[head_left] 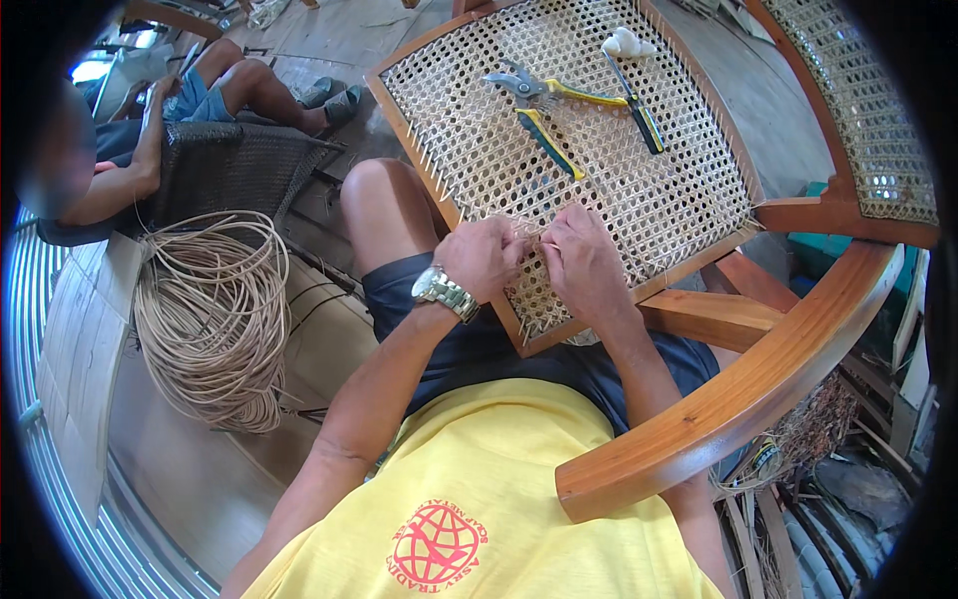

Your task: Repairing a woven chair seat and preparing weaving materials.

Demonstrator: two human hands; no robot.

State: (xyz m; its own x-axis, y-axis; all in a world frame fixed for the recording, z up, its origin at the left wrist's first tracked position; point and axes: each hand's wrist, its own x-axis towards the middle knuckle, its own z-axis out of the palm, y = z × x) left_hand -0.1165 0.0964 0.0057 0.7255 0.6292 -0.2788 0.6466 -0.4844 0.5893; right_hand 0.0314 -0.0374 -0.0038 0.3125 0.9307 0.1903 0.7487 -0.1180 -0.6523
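A wooden chair seat with woven cane mesh [439, 110] lies across my lap, short cane ends sticking up along its edges. My left hand [481, 258], a metal watch [445, 292] on its wrist, is closed in a pinch over the near left part of the mesh. Close beside it, my right hand [582, 262] is closed too, fingertips pressed together. A thin tan cane strand [535, 243] shows between the two hands, mostly hidden by the fingers. Pruning shears [534, 100] with yellow and green handles lie open on the mesh, next to a slim tool with a black-and-yellow handle [645, 124].
A white lump [629, 43] sits at the slim tool's tip. The chair's curved wooden armrest [728, 399] crosses near my right forearm; its caned backrest [858, 110] rises at right. At left are a large cane coil [215, 319] and a seated person [140, 150].
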